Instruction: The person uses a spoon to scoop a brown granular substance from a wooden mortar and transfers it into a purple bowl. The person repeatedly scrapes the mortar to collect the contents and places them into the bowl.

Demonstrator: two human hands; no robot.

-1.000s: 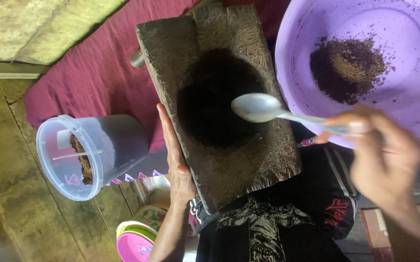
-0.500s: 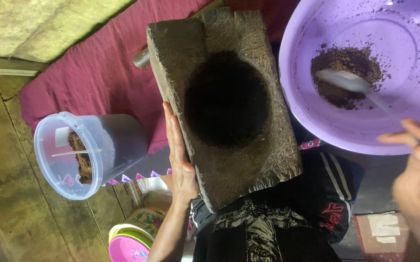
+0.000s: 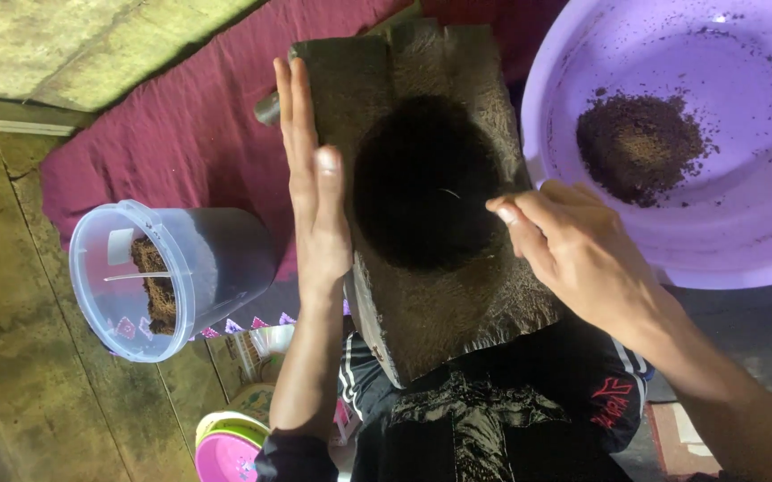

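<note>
Left hand (image 3: 313, 187) flat, fingers together, against mortar (image 3: 422, 295) edge; right hand (image 3: 573, 245) fingers pinched on spoon (image 3: 450, 193) handle in hollow; basin (image 3: 743, 241) beside.

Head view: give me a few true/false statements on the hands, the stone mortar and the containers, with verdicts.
1. The left hand lies flat against the side of the stone mortar. True.
2. The right hand is over the purple basin. False: it is at the rim of the mortar's dark hollow.
3. The purple basin holds a pile of dark ground powder. True.
4. The clear plastic container is empty. False: dark brown material shows inside it.
5. The mortar rests on a green cloth. False: the cloth is maroon.
</note>
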